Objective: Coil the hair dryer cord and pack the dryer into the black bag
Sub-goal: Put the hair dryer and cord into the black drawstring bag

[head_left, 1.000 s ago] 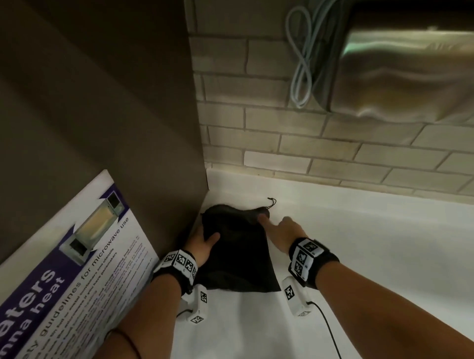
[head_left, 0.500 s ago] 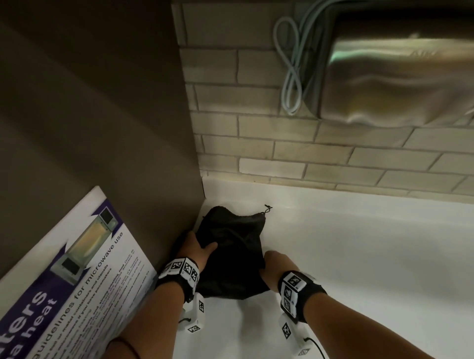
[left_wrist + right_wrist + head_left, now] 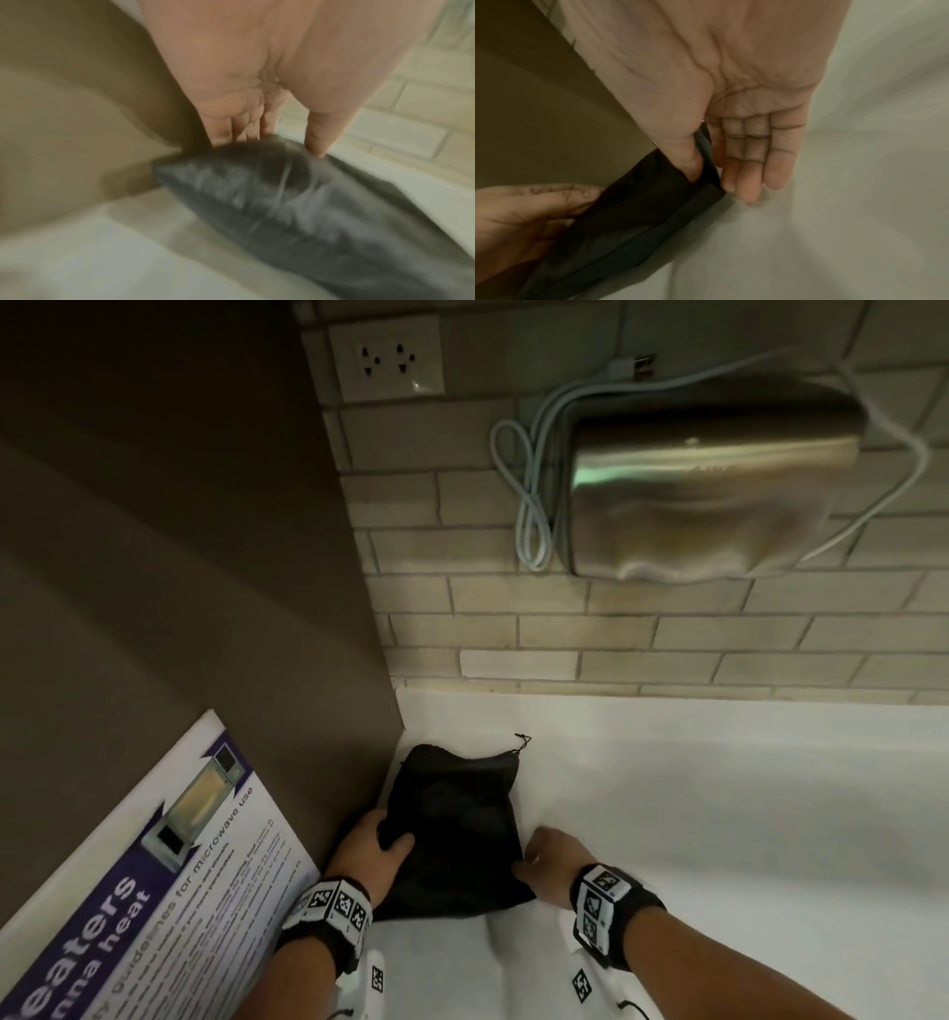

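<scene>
The black bag [image 3: 457, 824] lies bulging on the white counter [image 3: 719, 814] in the corner, its drawstring end toward the tiled wall. No hair dryer or dryer cord shows outside it. My left hand [image 3: 372, 845] grips the bag's left side, thumb on top and fingers behind it [image 3: 282, 142]. My right hand [image 3: 534, 862] pinches the bag's near right edge. The right wrist view shows the fabric [image 3: 628, 223] caught between the thumb and index finger of that hand [image 3: 706, 172], and also the left hand [image 3: 539, 203].
A brown partition [image 3: 205, 557] closes the left side, with a microwave-use poster [image 3: 154, 891] leaning on it. On the brick-tiled wall are a socket plate [image 3: 390, 356] and a steel hand dryer [image 3: 719, 495] with a looped grey cable [image 3: 529, 495].
My right hand has slid from the bag's drawstring end back to its near right edge. The left hand stays on the left side. The head view has tilted up.
</scene>
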The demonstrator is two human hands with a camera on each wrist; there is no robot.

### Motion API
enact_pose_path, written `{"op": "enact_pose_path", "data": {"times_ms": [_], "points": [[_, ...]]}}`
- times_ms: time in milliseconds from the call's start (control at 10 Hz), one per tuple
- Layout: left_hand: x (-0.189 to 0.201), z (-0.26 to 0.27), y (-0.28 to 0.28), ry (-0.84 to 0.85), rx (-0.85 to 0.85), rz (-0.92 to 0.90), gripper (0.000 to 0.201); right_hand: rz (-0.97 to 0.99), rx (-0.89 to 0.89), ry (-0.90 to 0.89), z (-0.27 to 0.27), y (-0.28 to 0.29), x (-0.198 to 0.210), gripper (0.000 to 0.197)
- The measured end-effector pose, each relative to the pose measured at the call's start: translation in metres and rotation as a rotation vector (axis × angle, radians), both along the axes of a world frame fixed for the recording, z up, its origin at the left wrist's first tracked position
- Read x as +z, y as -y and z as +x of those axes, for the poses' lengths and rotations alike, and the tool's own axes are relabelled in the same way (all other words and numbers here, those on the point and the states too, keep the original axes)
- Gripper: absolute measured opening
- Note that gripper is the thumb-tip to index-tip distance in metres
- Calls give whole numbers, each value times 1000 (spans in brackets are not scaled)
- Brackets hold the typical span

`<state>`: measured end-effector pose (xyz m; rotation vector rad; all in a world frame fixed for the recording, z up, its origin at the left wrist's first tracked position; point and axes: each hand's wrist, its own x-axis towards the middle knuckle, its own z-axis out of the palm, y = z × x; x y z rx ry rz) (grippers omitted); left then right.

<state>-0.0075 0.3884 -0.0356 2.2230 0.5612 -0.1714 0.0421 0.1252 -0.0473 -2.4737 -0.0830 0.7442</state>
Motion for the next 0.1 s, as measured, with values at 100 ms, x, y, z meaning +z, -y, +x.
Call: {"op": "enact_pose_path", "data": {"times_ms": [100], "points": [[4,-14,-2,71,9,18,53,78,-34,35,-6,14,6,22]]}}
